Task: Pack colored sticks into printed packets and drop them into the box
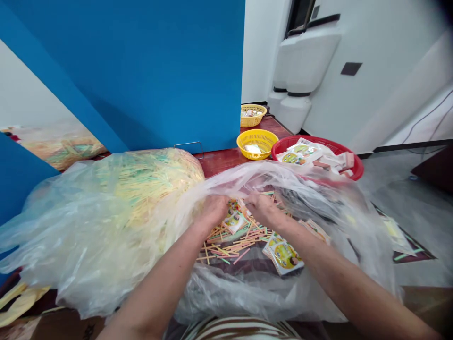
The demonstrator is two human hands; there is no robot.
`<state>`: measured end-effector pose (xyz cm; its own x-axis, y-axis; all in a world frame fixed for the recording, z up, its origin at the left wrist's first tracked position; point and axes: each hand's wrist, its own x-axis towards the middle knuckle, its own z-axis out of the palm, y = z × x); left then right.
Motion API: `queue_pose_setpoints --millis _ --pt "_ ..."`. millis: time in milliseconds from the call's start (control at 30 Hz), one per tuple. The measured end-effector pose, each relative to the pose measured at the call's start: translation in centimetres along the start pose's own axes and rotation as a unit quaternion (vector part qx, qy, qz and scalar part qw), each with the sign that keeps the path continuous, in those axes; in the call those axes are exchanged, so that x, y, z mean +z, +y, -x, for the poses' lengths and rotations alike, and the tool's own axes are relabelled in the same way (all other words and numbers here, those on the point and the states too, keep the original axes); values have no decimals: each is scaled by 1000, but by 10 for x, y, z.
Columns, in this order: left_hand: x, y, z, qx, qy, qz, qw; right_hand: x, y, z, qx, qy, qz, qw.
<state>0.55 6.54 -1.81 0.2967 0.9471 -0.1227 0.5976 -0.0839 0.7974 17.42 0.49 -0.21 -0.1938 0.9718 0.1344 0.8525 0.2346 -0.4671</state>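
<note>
Clear plastic bag, mouth spread wide, lying across the person's lap area and reaching to the far side of the work surface. Both hands work at its far edge, near the middle of the view. Left hand: fingers curled downward and bunched close, gathering a fold of the film; fingertips hidden by plastic. Right hand: fingers likewise curled and narrow on the same rim, tips partly hidden. The hands are close together, not touching.

Inside the bag, just below the hands: loose pastel sticks in pink, green and yellow, scattered in a criss-cross heap, with printed yellow-and-white sachets among and beside them.

To the left, touching the bag: a bulging second plastic bag, packed with similar pale sticks.

Beyond the bags, on a reddish wooden surface: a red round basket heaped with sachets and small pink-and-white packets; a yellow slotted basket just left of it; a smaller yellow basket farther back, both holding paper items. A thin wire loop stands against the blue partition. White wall fixtures at far right. Striped shirt at the near edge.
</note>
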Motion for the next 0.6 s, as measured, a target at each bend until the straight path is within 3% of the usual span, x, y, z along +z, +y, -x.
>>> queue_pose_setpoints --millis 133,267,367,500,600 --pt "9 2 6 44 34 -101 993 18 -1 -6 -28 -33 30 999" --pt "7 3 3 66 29 -157 985 13 -1 0 -36 -35 75 996" --pt "3 4 0 82 14 -182 980 12 -10 6 -44 -69 117 990" --pt "0 -1 4 99 10 -196 975 10 -25 12 -62 -107 154 980" --pt "-4 -10 8 110 7 -183 977 10 -31 16 -49 -101 202 973"
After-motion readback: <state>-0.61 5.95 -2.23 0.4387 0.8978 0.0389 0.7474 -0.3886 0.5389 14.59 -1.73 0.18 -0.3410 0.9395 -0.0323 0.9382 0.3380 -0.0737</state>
